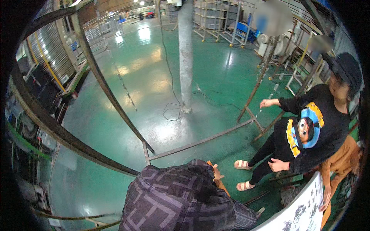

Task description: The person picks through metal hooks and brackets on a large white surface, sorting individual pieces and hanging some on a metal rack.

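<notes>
Neither of my hands can be seen, and no forearm of mine clearly enters from the lower edge. Close in front, a person in dark patterned clothing is bent over. Past that clothing's right side a small hand shows beside something orange-brown; what it is and whether it is held, I cannot tell. To the right stands a person in a black printed top, one arm stretched out leftward. At the lower right, a hand of a person in brown rests by the edge of white cloth with black print.
A brown metal frame's low bar crosses the floor ahead, with slanting posts at the left. Beyond it a grey pillar rises from the green floor, a black cable looped at its foot. Wheeled racks stand behind.
</notes>
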The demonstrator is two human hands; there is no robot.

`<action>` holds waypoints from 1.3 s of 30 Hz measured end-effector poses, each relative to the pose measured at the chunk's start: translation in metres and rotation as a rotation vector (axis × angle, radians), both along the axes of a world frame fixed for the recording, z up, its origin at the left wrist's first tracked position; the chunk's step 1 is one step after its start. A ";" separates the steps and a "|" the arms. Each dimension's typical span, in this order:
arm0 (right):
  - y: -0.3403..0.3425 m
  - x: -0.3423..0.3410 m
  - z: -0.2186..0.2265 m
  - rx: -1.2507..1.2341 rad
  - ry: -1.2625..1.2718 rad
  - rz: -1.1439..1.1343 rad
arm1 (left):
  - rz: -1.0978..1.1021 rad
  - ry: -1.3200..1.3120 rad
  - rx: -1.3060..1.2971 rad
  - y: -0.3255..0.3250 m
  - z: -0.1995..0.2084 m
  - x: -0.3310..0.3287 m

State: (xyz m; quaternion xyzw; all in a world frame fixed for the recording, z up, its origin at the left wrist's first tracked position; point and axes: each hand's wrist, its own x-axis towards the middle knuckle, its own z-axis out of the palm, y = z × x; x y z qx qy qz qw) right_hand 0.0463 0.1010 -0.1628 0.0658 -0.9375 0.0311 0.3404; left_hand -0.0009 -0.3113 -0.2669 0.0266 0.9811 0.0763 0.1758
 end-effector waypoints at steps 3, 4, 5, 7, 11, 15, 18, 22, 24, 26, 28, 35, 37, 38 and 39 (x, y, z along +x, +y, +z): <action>-0.044 -0.025 0.021 -0.091 0.040 0.092 | -0.041 0.069 -0.151 0.005 0.004 0.009; -0.061 -0.030 0.023 -0.108 0.027 0.121 | 0.000 0.050 -0.128 -0.004 0.010 0.011; -0.074 -0.033 0.026 -0.112 0.016 0.146 | 0.241 0.101 -0.012 0.000 -0.007 0.006; -0.096 -0.042 0.025 -0.134 0.008 0.148 | 0.462 0.196 0.187 -0.012 0.056 0.005; -0.123 -0.054 0.027 -0.139 -0.018 0.208 | 0.573 0.679 -0.106 -0.123 0.223 0.018; -0.144 -0.050 0.028 -0.140 -0.052 0.240 | 0.728 1.679 -0.505 -0.242 0.408 0.099; -0.155 -0.048 0.030 -0.110 -0.054 0.179 | 0.752 2.046 -0.953 -0.310 0.516 0.177; -0.165 -0.046 0.030 -0.119 -0.073 0.208 | 1.363 2.124 -1.314 -0.349 0.613 0.298; -0.169 -0.045 0.029 -0.134 -0.092 0.229 | 1.370 2.178 -1.396 -0.366 0.657 0.339; -0.172 -0.045 0.030 -0.130 -0.080 0.195 | 1.483 2.090 -1.096 -0.391 0.669 0.331; -0.173 -0.049 0.032 -0.143 -0.082 0.174 | 1.480 2.025 -1.065 -0.406 0.687 0.317; -0.178 -0.039 0.023 -0.133 -0.068 0.120 | 1.731 1.879 -0.984 -0.451 0.698 0.300; -0.177 -0.039 0.021 -0.130 -0.062 0.098 | 1.689 1.919 -0.960 -0.463 0.699 0.296; -0.177 -0.039 0.021 -0.129 -0.065 0.099 | 1.685 1.889 -0.974 -0.467 0.701 0.303; -0.177 -0.039 0.021 -0.127 -0.067 0.101 | 1.682 1.859 -0.989 -0.471 0.702 0.308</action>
